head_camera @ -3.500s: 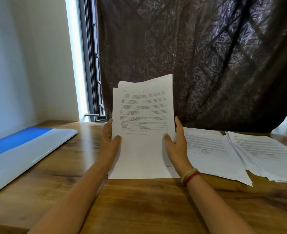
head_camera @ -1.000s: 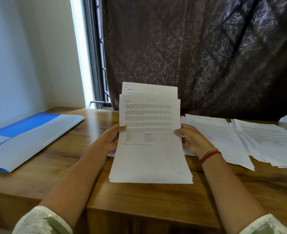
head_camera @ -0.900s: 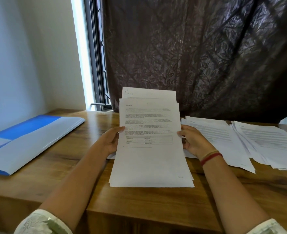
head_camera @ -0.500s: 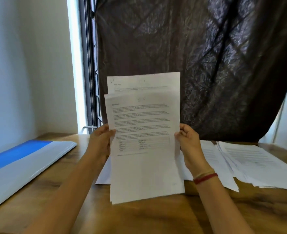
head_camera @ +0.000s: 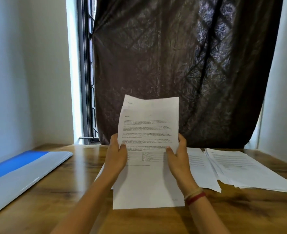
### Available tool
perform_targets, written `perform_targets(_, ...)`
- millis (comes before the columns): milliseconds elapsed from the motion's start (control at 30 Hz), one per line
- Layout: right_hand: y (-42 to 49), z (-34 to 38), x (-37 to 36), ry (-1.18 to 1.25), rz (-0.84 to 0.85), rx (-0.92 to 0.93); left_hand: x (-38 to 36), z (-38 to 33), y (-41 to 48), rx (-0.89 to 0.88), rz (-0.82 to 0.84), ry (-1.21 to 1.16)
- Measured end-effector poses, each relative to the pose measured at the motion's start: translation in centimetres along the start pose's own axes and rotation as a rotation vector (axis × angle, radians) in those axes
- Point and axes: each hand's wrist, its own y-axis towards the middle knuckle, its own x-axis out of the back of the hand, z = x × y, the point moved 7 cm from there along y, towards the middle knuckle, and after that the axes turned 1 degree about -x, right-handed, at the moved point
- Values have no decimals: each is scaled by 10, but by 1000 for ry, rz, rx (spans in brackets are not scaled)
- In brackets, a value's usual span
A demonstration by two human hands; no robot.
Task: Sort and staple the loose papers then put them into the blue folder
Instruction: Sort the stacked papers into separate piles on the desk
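Observation:
A stack of printed papers point(head_camera: 147, 181) stands upright on its bottom edge on the wooden table point(head_camera: 71, 186), a back sheet poking above the front one. My left hand point(head_camera: 116, 155) grips its left edge, thumb on the front. My right hand point(head_camera: 177, 156) grips the right edge the same way. The blue folder point(head_camera: 21, 171) lies shut at the table's left. Two more paper piles lie to the right: one point(head_camera: 201, 168) just beside my right hand, another point(head_camera: 247, 171) further right. No stapler is in view.
A dark curtain point(head_camera: 181, 68) hangs behind the table, with a window frame point(head_camera: 86, 81) at its left. A white wall stands on the left. Another sheet point(head_camera: 104, 171) lies flat under the held stack.
The stack, lifted off the table half a second ago, has come down so its bottom edge rests on the table. Both hands stay on its sides.

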Motion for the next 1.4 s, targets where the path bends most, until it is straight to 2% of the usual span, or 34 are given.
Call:
perform_targets(167, -2, -14, 6, -42, -33, -70, -3, 27, -9, 28, -23, -44)
perform_targets(267, -2, -10, 10, -30, -116, -33, 4, 17, -11, -74, -94, -47)
perform_targets(400, 4, 20, 12, 30, -209, 123, 15, -27, -2, -244, -176, -59)
perform_targets(500, 4, 35, 13, 74, -223, 181, 16, -45, -2, -346, -180, -69)
perform_targets(600, -7, 28, 9, 121, -193, 167, 12, -35, -11, -347, -178, -55)
perform_targets(833, -11, -10, -7, 3, -90, 41, -3, 11, -22, -165, -83, -29)
perform_targets(1000, 7, -2, -7, -104, -67, 77, 8, 19, 1, -94, -105, 17)
perform_targets(1100, 30, 2, -11, -86, 1, 72, 16, 31, 26, 88, -17, -60)
perform_targets(1200, 58, -20, -17, -34, 74, -91, 17, 56, 37, 317, 132, -198)
perform_targets(1333, 73, -89, -29, 29, 173, -461, 19, 124, 30, 677, 220, -241)
perform_targets(1400, 64, -118, -36, 77, 238, -588, 19, 149, 27, 775, 257, -272)
